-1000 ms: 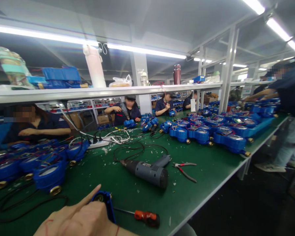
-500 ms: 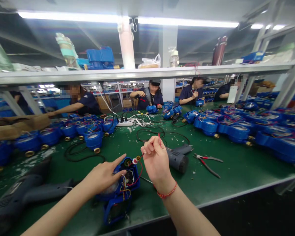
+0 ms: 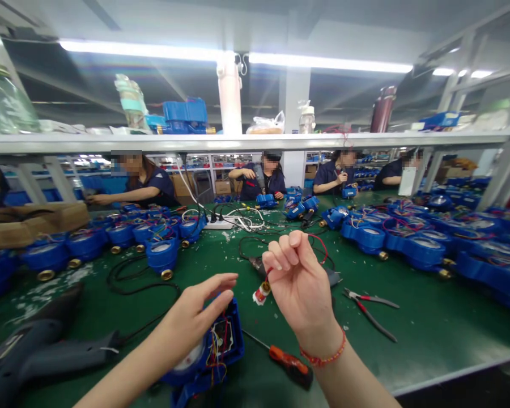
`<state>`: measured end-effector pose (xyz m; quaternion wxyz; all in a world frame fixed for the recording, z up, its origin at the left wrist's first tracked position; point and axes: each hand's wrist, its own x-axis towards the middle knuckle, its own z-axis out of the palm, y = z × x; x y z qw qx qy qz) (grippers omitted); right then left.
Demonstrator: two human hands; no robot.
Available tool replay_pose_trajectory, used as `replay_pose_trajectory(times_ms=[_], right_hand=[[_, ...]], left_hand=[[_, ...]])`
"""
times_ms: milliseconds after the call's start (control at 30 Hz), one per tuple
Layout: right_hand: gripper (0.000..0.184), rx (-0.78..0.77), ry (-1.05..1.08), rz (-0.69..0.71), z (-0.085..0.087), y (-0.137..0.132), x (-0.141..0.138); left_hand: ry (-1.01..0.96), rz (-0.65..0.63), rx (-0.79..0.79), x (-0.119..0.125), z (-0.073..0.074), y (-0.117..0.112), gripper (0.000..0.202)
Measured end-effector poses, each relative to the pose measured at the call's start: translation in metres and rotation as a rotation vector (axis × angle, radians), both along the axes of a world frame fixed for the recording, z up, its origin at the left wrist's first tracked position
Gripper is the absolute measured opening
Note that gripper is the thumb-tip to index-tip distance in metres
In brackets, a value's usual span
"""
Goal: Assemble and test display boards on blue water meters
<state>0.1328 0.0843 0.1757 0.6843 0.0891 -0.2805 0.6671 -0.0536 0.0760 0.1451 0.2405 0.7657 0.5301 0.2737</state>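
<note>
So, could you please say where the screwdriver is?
In the head view, the screwdriver lies on the green table, low and right of centre, between the open blue housing and the right forearm.

On the desk (image 3: 433,334), a meter (image 3: 237,331) lies at the near middle, a screwdriver (image 3: 285,358) just right of it and pliers (image 3: 372,311) farther right. A heat gun (image 3: 21,351) lies near left. Beyond, a left meter group (image 3: 85,243) and a right meter group (image 3: 419,249) flank a power strip (image 3: 217,225), below a shelf (image 3: 263,143).
</note>
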Motion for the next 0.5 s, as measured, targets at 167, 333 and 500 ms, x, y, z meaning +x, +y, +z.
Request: replay_pose_trajectory(times_ms=[167,333,500], right_hand=[[0.024,0.060,-0.118,-0.072,0.002,0.004,-0.005],[0.018,0.330,-0.821,-0.602,-0.023,0.000,0.008],[0.014,0.330,-1.104,-0.558,-0.063,-0.022,0.017]], left_hand=[[-0.574,-0.119,-0.185,0.044,0.010,-0.011,0.032],[-0.408,0.040,0.004,0.037,0.009,-0.012,0.021],[-0.132,-0.026,0.316,0.021,-0.008,-0.034,0.019]])
